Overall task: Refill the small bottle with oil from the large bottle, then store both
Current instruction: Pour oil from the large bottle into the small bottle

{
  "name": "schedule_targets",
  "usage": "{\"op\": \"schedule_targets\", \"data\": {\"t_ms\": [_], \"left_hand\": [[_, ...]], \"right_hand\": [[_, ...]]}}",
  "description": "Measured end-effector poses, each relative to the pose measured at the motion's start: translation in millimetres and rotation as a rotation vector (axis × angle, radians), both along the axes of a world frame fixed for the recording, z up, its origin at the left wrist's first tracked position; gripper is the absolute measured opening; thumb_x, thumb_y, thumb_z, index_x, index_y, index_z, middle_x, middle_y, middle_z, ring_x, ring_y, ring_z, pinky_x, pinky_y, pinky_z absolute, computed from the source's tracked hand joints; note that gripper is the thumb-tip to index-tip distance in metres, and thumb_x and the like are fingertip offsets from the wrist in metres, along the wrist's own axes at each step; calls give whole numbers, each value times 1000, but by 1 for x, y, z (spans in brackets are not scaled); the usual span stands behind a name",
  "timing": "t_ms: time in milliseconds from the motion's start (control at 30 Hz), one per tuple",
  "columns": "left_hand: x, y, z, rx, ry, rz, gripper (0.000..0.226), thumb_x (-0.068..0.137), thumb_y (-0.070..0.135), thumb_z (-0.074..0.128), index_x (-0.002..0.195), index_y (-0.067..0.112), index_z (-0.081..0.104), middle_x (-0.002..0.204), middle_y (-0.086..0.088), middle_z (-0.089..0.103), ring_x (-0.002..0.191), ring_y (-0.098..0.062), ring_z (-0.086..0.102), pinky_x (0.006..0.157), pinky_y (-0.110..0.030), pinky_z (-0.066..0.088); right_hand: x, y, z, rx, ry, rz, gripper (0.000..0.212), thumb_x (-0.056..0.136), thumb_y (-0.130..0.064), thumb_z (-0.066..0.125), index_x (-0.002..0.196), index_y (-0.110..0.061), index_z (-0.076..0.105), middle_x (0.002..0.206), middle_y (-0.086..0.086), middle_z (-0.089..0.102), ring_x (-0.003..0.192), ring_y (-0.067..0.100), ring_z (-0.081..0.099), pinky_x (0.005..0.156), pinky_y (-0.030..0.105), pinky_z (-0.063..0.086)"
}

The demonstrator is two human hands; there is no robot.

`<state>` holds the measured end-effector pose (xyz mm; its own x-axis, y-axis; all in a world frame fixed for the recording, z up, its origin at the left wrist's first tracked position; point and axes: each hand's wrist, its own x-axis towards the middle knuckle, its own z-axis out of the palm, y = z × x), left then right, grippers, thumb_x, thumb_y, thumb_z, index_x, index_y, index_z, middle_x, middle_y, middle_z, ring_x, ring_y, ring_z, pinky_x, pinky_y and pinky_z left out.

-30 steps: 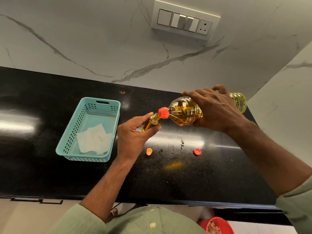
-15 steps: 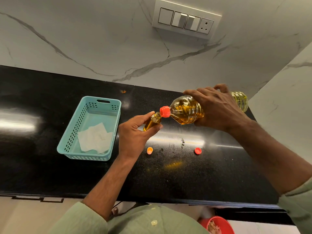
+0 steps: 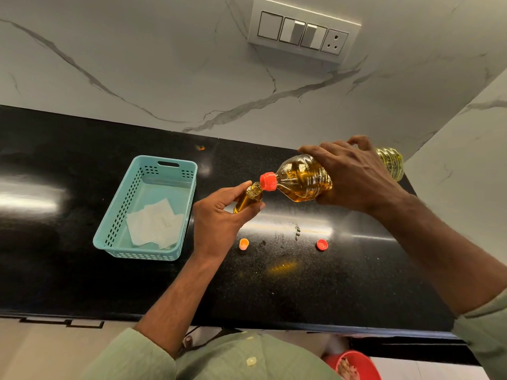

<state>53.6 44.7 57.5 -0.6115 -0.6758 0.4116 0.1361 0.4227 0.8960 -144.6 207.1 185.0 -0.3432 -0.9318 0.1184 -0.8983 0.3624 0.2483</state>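
Observation:
My right hand (image 3: 354, 176) grips the large clear oil bottle (image 3: 301, 178), tipped almost level with its red spout touching the mouth of the small bottle (image 3: 248, 198). My left hand (image 3: 219, 218) holds the small bottle, tilted, above the black counter (image 3: 274, 292); it is largely filled with golden oil. Two loose caps lie on the counter below: a small orange cap (image 3: 243, 244) and a red cap (image 3: 322, 244).
A teal plastic basket (image 3: 115, 223) holding folded white paper (image 3: 155, 226) stands left of my left hand. A marble wall with a switch panel (image 3: 303, 30) rises behind the counter. Oil smears mark the counter near the caps. A red bucket (image 3: 354, 364) sits on the floor below.
Both hands and the two bottles have held almost still, with the large bottle's spout kept against the small bottle's mouth.

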Motion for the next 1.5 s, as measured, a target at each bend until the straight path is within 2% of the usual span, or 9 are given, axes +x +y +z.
{"op": "schedule_targets", "data": {"t_ms": [433,600,700,767,967,1067,1167,1333,1500], "left_hand": [[2,3,5,38,8,8,48,76,43,82,121,36,68,100,35,70,100,4,69,86,-7,50],[1,4,8,102,31,16,49,74,43,83,120,33,70,102,25,74,101,0,70,90,-16,53],[1,5,11,142,48,2,51,74,39,85,120,24,73,103,14,77,101,-7,72,93,-28,57],[1,5,14,144,53,-1,52,74,39,85,121,20,74,104,11,77,102,-9,73,93,-32,57],[2,7,25,122,51,-5,52,73,43,83,120,26,71,105,14,77,101,-4,72,91,-26,57],[2,7,27,122,49,-14,50,72,45,83,119,32,70,103,21,75,101,-2,72,91,-23,57],[2,7,30,127,54,-25,47,72,44,82,117,39,68,103,28,73,101,0,71,89,-20,56],[0,7,33,146,55,-42,47,72,37,84,115,40,68,101,31,73,100,0,72,88,-20,57],[-1,8,34,176,61,-70,45,72,32,85,114,39,69,107,20,75,100,-4,73,88,-27,59]], "right_hand": [[2,1,-4,-40,-51,-2,105,65,-60,85,152,-28,38,137,3,62,120,29,60,106,47,30],[5,3,-9,-85,-176,-15,104,66,-54,86,154,-29,36,142,1,59,127,27,57,108,45,28],[6,4,-14,-128,-245,-19,104,66,-52,88,153,-30,37,144,0,58,130,26,55,108,43,27],[8,6,-19,-154,-296,-35,104,65,-50,89,153,-32,36,145,-2,57,131,25,54,109,42,27],[16,10,-36,-235,-474,-95,102,65,-39,92,151,-32,38,140,-3,58,127,21,52,111,38,27],[22,10,-44,-241,-554,-115,101,65,-36,92,151,-28,40,134,-2,61,122,21,56,111,50,39],[28,11,-53,-277,-641,-130,98,65,-33,91,149,-29,42,130,-2,63,117,21,58,106,52,44],[38,9,-67,-371,-785,-115,93,64,-28,90,144,-34,44,120,-9,64,105,15,64,97,43,54],[38,8,-81,-445,-864,-113,91,64,-29,90,141,-44,43,115,-18,63,101,6,64,88,26,57]]}}
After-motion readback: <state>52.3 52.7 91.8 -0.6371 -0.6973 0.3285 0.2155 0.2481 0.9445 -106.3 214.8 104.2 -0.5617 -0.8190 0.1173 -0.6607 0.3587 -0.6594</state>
